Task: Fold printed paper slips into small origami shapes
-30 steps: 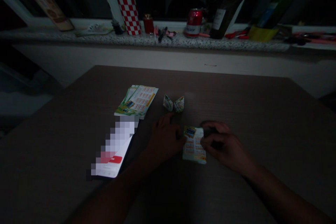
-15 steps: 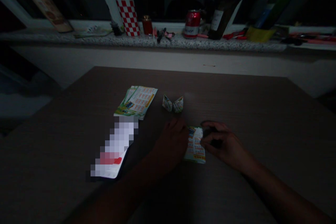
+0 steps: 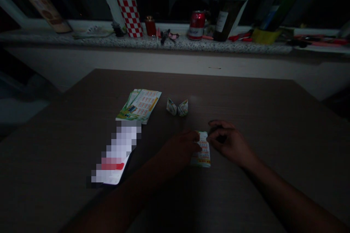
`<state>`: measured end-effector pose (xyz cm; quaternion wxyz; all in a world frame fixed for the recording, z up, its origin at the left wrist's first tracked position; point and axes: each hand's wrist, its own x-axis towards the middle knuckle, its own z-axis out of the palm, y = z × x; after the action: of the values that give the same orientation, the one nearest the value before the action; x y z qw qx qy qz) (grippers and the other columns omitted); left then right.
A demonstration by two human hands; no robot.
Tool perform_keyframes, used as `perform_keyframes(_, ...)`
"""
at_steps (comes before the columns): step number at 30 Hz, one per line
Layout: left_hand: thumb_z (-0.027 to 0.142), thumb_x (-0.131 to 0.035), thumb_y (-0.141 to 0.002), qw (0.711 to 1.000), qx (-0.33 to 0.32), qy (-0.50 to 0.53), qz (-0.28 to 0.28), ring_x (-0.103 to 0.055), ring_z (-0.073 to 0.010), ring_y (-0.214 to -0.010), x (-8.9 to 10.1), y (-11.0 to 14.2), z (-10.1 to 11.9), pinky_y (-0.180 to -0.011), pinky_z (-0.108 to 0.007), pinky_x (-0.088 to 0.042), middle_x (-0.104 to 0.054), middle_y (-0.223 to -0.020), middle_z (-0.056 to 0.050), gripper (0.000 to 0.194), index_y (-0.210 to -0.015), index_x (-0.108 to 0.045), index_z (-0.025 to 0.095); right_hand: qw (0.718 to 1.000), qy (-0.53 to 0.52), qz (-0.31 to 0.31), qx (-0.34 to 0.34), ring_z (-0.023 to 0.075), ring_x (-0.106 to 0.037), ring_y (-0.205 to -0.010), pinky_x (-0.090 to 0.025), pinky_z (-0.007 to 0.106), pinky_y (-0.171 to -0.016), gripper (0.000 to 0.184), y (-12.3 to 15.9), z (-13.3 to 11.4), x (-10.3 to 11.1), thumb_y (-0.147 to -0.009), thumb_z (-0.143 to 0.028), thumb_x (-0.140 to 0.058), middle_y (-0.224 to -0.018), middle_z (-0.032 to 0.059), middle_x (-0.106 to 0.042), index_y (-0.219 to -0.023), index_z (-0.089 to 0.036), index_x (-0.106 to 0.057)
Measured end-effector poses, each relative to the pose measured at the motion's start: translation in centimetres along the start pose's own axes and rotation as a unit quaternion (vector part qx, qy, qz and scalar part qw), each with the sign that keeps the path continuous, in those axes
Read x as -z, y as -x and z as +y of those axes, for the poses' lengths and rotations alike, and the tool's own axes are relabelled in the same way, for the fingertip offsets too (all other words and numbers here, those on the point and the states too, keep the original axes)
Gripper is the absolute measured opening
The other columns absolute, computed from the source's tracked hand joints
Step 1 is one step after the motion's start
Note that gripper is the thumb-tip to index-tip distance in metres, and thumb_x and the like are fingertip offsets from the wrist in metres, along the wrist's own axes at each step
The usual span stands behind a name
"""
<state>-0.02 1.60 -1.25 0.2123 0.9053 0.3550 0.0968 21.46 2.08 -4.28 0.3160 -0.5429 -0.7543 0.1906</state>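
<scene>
A small printed paper [image 3: 203, 151] lies on the dark wooden table [image 3: 246, 102] between my hands. My left hand [image 3: 182, 149] covers its left part, fingers curled and pressing on it. My right hand [image 3: 231, 142] pinches the paper's upper right edge with bent fingers. Just beyond my hands sits a folded paper figure [image 3: 177, 107] with two points. A stack of the same printed leaflets [image 3: 139, 105] lies further left.
A lit phone [image 3: 116, 156] lies on the table to the left of my left arm. On the stone windowsill [image 3: 153, 42] behind stand a red-and-white checked bottle [image 3: 130, 14], a red can [image 3: 197, 25], dark glass bottles [image 3: 226, 18] and small clutter.
My left hand has slid right over the paper, so less of the paper shows. My right hand has stayed on its right edge.
</scene>
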Motion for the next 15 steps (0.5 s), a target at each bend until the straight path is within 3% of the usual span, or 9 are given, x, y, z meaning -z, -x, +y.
perform_keyframes(7, 0.012, -0.052, -0.089, 1.000, 0.000, -0.015, -0.005, -0.055, -0.0204, -0.110, 0.2, 0.0, 0.1, -0.095, -0.032, -0.044, -0.061, -0.119, -0.007, 0.023, -0.100, -0.071, 0.018, 0.999, 0.017, 0.044, -0.023, 0.0269, -0.063, -0.098, -0.045, 0.047, -0.088, 0.012, -1.7, 0.4, -0.5, -0.074, -0.022, -0.065, -0.100, 0.0078, -0.069, -0.064, -0.022, -0.072)
perform_keyframes(15, 0.009, -0.052, -0.088, 1.000, 0.010, -0.010, 0.001, -0.055, -0.0184, -0.109, 0.2, -0.1, 0.2, -0.095, -0.030, -0.045, -0.061, -0.118, -0.005, 0.026, -0.099, -0.071, 0.021, 0.999, 0.007, 0.027, 0.047, 0.0258, -0.063, -0.101, -0.046, 0.046, -0.089, 0.006, -0.7, 0.7, -0.1, -0.077, -0.024, -0.069, -0.105, 0.0069, -0.068, -0.081, -0.024, -0.074)
